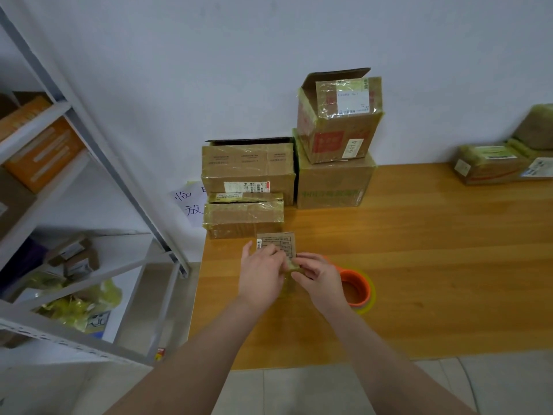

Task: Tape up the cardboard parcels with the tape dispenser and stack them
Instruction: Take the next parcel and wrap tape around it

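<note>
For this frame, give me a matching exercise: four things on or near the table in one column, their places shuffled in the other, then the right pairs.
Things:
1. small parcel
2. orange tape dispenser
3. open-flap box
4. handwritten paper sign

Places:
A. on top of the large box against the wall
B. on the wall at the left end of the table
C. held by the left hand and the right hand
D. on the table, just right of the right hand

Pairs: 1-C, 2-D, 3-A, 4-B.
</note>
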